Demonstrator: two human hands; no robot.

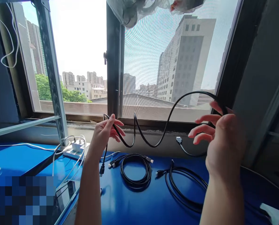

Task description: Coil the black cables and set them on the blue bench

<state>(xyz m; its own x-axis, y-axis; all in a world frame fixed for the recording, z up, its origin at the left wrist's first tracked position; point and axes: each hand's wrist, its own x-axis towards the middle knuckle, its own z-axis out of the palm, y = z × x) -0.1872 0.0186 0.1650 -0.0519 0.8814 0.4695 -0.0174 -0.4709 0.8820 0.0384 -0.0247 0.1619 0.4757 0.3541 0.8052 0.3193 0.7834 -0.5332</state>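
Observation:
A black HDMI cable [164, 132] hangs in loose waves between my two raised hands, in front of the window. My left hand [106, 128] pinches it between thumb and fingers, the other fingers loosely bent. Below that hand one plug [102, 170] dangles. At the right, my right hand [220, 137] grips the cable between thumb and index finger, with its other fingers spread. A second plug with a metal end [178, 140] sticks out to the left below the right hand's fingers. The cable's part behind my right palm is hidden.
On the blue table [120, 206] lie a coiled black cable [150, 175] and another looser coil [172, 187], partly behind my right forearm. A white power strip [76, 148] with tangled cords stands left, beside a metal shelf post [51, 68]. Plastic bags [130, 15] hang above.

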